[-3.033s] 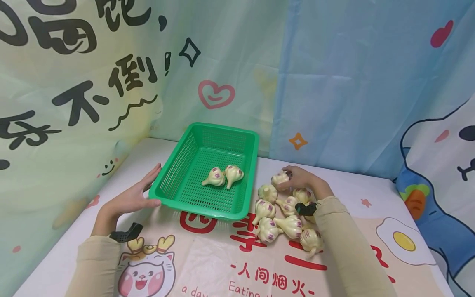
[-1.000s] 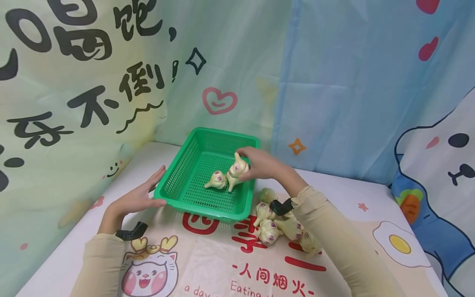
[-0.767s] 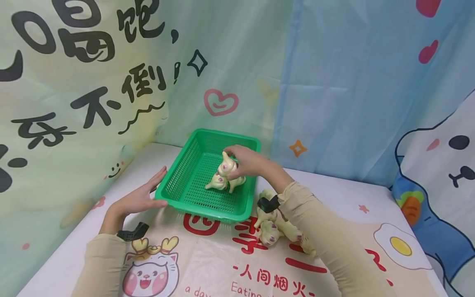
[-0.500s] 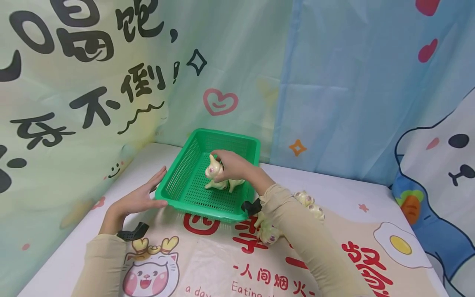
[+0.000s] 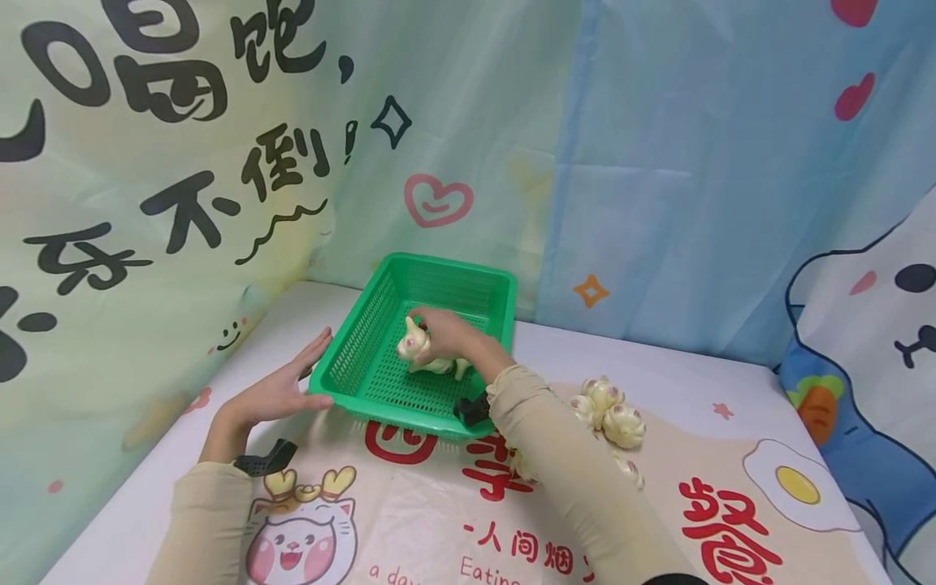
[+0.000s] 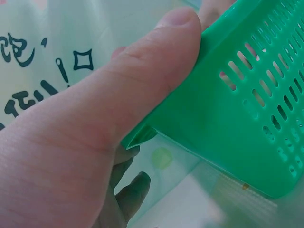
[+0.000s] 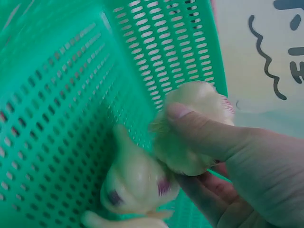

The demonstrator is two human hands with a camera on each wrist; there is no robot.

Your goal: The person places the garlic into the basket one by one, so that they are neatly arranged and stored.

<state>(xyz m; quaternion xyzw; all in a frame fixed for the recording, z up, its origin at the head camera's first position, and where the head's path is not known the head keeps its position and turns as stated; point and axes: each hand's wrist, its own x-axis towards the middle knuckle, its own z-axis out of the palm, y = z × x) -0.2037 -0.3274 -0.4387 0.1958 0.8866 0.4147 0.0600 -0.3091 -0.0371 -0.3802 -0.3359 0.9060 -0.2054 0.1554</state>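
Note:
Over the floor of the green plastic basket (image 5: 409, 420), my right hand (image 5: 452, 335) grips a garlic bulb (image 5: 412, 346), its stem pointing up. In the right wrist view, the thumb presses the bulb's near side and the fingers reach under it. Two other garlic bulbs lie inside: one bulb (image 7: 137, 183) right below the held one, another (image 7: 126, 223) cut by the frame's lower edge. My left hand (image 5: 272, 396) rests at the basket's left front corner with straight fingers. In the left wrist view, its thumb (image 6: 147, 66) lies along the rim, and the other fingers stand outside.
Several more garlic bulbs (image 5: 624, 426) lie on the printed tablecloth (image 5: 424, 520) right of the basket, partly hidden by my right sleeve (image 5: 570, 479). A fabric backdrop (image 5: 680, 179) hangs behind and along the left side of the table.
My right hand took a garlic bulb from the pile, carried it left over the basket's right rim, and has lowered it beside the two bulbs inside. The left hand stays at the corner.

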